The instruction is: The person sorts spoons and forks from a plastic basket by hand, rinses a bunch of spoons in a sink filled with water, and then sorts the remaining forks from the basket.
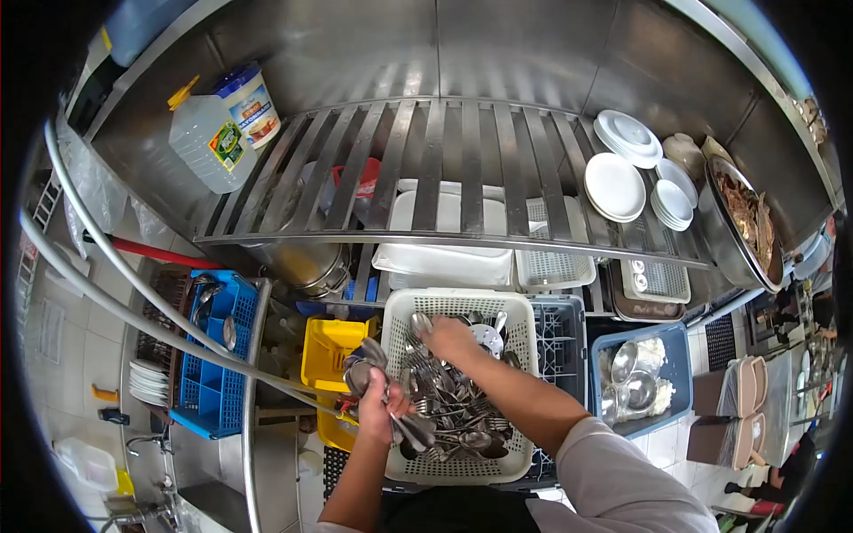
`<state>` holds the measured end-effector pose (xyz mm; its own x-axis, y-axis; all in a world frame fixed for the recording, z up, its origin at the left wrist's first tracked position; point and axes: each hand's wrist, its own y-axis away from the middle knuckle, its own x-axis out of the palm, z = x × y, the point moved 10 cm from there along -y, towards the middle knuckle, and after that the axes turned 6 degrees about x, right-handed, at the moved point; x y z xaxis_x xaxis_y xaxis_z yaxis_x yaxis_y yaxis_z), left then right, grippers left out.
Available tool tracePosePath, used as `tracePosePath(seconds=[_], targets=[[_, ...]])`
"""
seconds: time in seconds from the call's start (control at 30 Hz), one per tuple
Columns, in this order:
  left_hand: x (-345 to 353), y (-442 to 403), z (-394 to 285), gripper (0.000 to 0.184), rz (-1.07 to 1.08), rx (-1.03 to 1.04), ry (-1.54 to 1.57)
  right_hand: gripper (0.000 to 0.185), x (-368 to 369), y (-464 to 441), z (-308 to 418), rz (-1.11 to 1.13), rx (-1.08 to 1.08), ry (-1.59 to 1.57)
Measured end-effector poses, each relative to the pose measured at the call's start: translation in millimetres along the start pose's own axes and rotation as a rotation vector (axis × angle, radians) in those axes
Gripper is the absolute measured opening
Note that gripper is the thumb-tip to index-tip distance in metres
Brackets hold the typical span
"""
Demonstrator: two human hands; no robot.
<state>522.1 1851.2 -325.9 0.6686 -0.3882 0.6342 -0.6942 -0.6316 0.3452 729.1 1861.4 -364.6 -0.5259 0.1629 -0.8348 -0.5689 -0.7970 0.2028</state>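
Note:
A white perforated basket [524,373] in front of me holds a heap of loose forks and spoons [449,391]. My left hand [378,404] is closed around a bunch of spoons [360,373] over the basket's left edge; their bowls stick out above and below the fist. Toward the basket's far left corner, my right hand [449,339] is closed on a spoon [421,323], with its fingertips partly hidden. A round white slotted piece [487,338] lies in the heap just right of that hand.
Yellow bins [333,351] stand left of the basket, a grey dish rack [560,338] right of it. A blue-grey tub [680,400] holds metal bowls. Overhead, a slatted metal shelf [471,169] carries white plates [615,186]. A blue divided rack [213,355] sits left, behind hoses.

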Motion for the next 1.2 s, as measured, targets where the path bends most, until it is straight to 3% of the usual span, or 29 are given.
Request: tracePosePath(seconds=[0.07,0.13,0.2,0.27,0.37,0.4,0.47,0.5,0.53,0.57,0.63,0.67,0.7,0.8,0.87,0.97,1.1,1.13,1.2], targets=[[-22.2,9.7,6.1,0.048,-0.147,-0.049,0.101,0.039,6.4,7.6,1.2,0.037,0.021,-0.050],[-35.5,1.1,4.0,0.041,-0.087,-0.029,0.178,0.030,0.9,10.0,-2.2,-0.028,0.051,-0.165],[-58.2,-7.5,-9.1,0.032,-0.235,0.083,-0.017,0.019,-27.8,24.3,10.9,-0.071,-0.007,-0.372],[-46.2,-16.3,-25.0,0.034,-0.272,0.128,-0.010,0.015,-75.7,51.9,39.5,-0.094,-0.061,-0.360],[-9.8,-39.3,-27.6,0.049,0.074,0.188,-0.015,0.027,-82.1,69.9,71.6,0.131,-0.238,-0.525],[11.7,-40.1,-24.7,0.039,0.214,0.200,0.031,0.027,-87.8,66.6,69.4,0.123,-0.236,-0.520],[12.3,-40.7,5.7,0.025,0.021,0.018,-0.130,0.028,-81.6,50.5,43.0,0.330,0.073,-1.036],[7.5,-41.4,21.6,0.029,0.074,0.006,-0.029,0.028,-86.6,32.7,8.9,0.171,0.198,-0.942],[-28.9,-46.7,57.9,0.026,0.024,-0.126,0.022,0.029,-83.1,7.4,-27.8,-0.044,0.115,-0.667],[-20.0,-37.7,53.5,0.021,-0.047,-0.070,0.004,0.028,-99.0,11.9,-34.7,-0.128,0.100,-0.344],[-17.4,-24.4,55.8,0.010,-0.134,-0.053,-0.066,0.026,-80.2,9.4,-57.0,-0.227,0.085,-0.186],[21.8,-11.1,50.0,0.012,-0.003,-0.128,0.127,0.024,-83.0,15.1,-54.7,-0.323,0.074,-0.023],[13.3,-10.9,59.5,0.015,-0.050,-0.156,0.128,0.020,-69.3,17.5,-52.4,-0.205,0.083,0.063],[-9.8,-9.3,74.0,0.019,-0.089,-0.170,0.138,0.020,-22.4,11.1,-59.4,-0.123,0.085,0.184],[-11.5,-6.7,73.2,0.021,-0.075,-0.156,0.148,0.018,-26.3,11.0,-62.6,-0.167,0.070,0.108],[-9.0,-3.8,42.5,0.025,-0.029,0.061,-0.090,0.012,-37.1,12.2,-55.2,-0.194,-0.117,-0.062],[-16.5,-15.8,12.6,0.025,-0.199,0.142,-0.190,0.009,-118.5,62.4,4.9,-0.138,-0.219,-0.163],[-5.2,-22.1,-4.0,0.031,-0.144,0.242,-0.190,0.009,-135.6,73.8,15.8,-0.133,-0.221,-0.162],[16.5,-32.5,-24.2,0.038,-0.066,0.304,-0.128,0.008,-189.0,107.3,53.8,-0.367,-0.489,-0.177]])
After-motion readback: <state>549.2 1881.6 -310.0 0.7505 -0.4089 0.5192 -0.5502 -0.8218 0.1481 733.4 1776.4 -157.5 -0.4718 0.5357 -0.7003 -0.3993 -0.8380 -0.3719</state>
